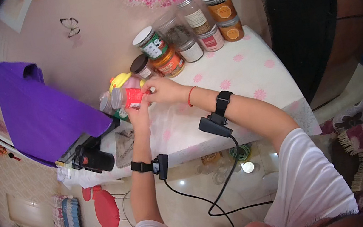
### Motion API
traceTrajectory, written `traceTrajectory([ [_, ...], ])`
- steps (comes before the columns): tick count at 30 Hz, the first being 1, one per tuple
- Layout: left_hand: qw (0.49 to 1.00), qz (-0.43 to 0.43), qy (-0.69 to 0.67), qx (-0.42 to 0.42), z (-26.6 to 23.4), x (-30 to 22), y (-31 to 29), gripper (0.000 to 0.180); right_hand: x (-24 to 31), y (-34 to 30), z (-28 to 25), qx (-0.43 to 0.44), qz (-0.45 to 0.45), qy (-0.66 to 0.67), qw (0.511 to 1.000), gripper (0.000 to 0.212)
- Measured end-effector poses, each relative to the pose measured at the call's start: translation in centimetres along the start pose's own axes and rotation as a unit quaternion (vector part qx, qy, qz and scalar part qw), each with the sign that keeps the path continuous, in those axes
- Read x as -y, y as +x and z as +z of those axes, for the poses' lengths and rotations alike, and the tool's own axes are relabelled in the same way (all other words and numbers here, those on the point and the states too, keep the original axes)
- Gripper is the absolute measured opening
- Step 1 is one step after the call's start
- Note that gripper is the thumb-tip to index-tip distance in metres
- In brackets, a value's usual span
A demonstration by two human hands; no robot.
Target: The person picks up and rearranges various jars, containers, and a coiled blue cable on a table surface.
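Observation:
A small clear plastic jar with a red label (133, 97) lies sideways in the air above the table, its clear end pointing left. My left hand (139, 114) is closed round it from below. At its right end the fingers of my right hand (164, 89) are bent and pinched against the jar. Just behind are a yellow-topped container (119, 81) and a jar with a dark brown lid (141, 67). Another clear jar (105, 102) is partly hidden to the left of the held one.
Stacked jars line the wall: a green-labelled jar (152, 44) on an orange one (170, 64), and brown jars (223, 10) at the right end. A purple cloth (47, 116) covers something at left, near a black bottle (96, 159). Cables hang from my wrist straps.

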State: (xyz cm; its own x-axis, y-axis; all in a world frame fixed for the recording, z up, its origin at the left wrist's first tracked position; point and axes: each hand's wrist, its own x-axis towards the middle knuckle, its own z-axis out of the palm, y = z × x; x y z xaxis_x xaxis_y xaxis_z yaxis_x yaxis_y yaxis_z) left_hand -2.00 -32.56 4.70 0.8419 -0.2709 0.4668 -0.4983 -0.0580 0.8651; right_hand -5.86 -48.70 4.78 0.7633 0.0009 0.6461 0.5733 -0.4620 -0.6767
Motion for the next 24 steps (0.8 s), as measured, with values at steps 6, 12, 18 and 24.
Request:
traceTrajectory([
  [6,0.988,0.076,0.084,-0.104,1.4,-4.2,6.6,0.057,3.7,-0.7,-2.6,-0.036,0.085,0.053,0.994,0.054],
  [12,0.964,0.121,0.218,-0.092,3.3,-4.2,14.9,0.055,5.0,-2.1,-0.4,-0.032,0.124,0.088,0.988,0.057],
  [18,0.943,0.131,0.296,-0.078,6.4,-1.5,15.7,0.053,7.9,-4.4,-2.2,-0.058,0.201,0.124,0.970,0.051],
  [24,0.959,0.179,0.220,-0.004,3.6,-0.3,15.8,0.065,9.8,-4.4,-1.4,-0.092,0.188,0.172,0.963,0.048],
])
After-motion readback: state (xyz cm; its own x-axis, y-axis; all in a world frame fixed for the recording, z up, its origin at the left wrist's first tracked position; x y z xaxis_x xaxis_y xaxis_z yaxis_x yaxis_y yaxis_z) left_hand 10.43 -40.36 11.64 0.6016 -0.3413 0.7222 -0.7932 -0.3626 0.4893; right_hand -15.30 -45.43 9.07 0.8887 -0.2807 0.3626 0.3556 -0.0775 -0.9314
